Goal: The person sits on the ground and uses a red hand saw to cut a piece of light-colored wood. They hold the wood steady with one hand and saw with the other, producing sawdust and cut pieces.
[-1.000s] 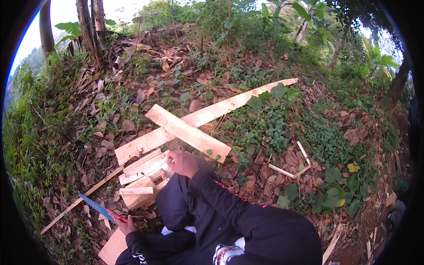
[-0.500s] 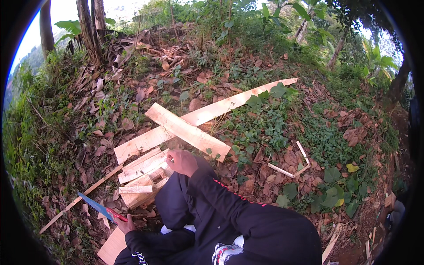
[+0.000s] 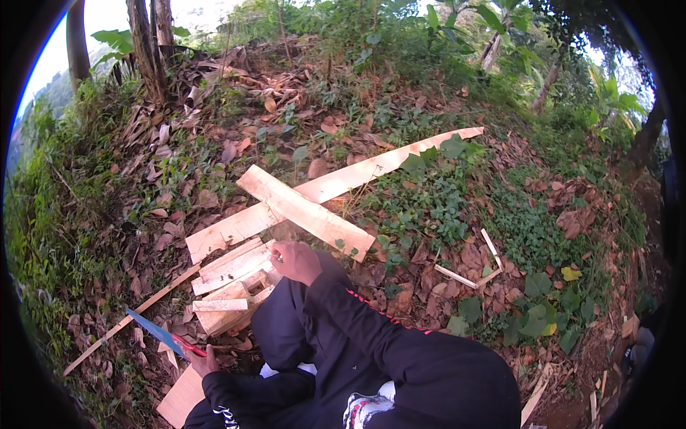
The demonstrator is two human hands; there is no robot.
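Observation:
My left hand point(image 3: 205, 362) is closed round the red handle of a handsaw point(image 3: 152, 329), whose blue blade points up and to the left, apart from the wood. My right hand point(image 3: 297, 262) is curled with its fingertips together at the right end of a pile of short pale boards point(image 3: 227, 277). What those fingers hold, if anything, is too small to make out. A small wooden strip point(image 3: 220, 305) lies across the front of the pile, and a blocky wooden piece point(image 3: 230, 321) sits under it. Dark specks dot the upper board.
Beyond the pile, a short plank point(image 3: 307, 213) crosses a long plank point(image 3: 386, 164). A thin batten point(image 3: 128, 320) lies at the left, and a wide board point(image 3: 182, 397) beside my left forearm. Narrow sticks point(image 3: 457, 277) lie right, among leaves and vines. Tree trunks point(image 3: 146, 53) stand behind.

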